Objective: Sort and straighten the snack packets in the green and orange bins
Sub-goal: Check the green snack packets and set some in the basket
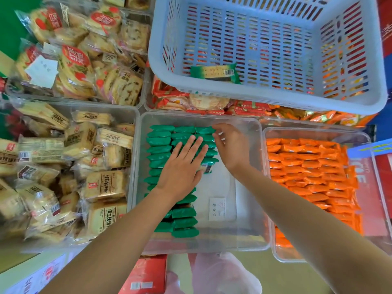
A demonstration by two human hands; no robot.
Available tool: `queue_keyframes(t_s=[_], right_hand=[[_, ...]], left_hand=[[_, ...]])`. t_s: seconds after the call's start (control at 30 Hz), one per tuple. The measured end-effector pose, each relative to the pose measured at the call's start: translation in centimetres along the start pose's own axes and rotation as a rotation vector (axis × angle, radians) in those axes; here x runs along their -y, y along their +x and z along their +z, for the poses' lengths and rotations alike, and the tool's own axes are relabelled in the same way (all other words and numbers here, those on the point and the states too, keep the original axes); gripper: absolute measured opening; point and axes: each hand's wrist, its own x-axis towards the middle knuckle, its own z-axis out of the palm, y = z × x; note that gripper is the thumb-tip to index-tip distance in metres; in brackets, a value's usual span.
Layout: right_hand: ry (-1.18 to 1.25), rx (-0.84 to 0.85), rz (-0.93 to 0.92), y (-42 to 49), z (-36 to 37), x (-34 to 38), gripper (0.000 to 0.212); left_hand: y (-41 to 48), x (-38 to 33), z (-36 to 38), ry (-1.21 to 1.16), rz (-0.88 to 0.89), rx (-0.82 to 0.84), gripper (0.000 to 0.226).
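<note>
Two hands: left hand (182,166), right hand (231,145). One blue basket (297,102) (one green-wrapped packet (215,72) inside). Three columns of green packets (159,149). One orange bin (318,132).

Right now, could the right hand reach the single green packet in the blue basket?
Probably yes: the basket is open on top, nothing covers the packet, and the right hand is near its rim.

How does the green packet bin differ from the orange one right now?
The green bin is only part filled, its right side bare but for a paper slip; the orange bin is packed across. The left hand and right hand are in the green bin; neither is at the orange bin. Both are clear tubs holding rowed packets.
</note>
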Motion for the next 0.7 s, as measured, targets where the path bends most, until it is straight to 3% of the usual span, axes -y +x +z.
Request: queue_keyframes(t_s=[0.23, 0.4, 0.7], right_hand=[[0.004, -0.031, 0.018, 0.1, 0.4, -0.2, 0.012], [0.045, -0.053, -0.038, 0.1, -0.4, 0.2, 0.018], [0.403, -0.239, 0.081, -2.1, -5.9, 0.3, 0.013]], left_hand=[[-0.3, 0.3, 0.7, 0.038, 0.02, -0.012, 0.063], [-0.4, 0.3, 0.6, 0.06, 0.007, 0.003, 0.065], [0.1, 0.3, -0.2, 0.066, 0.014, 0.036, 0.064]])
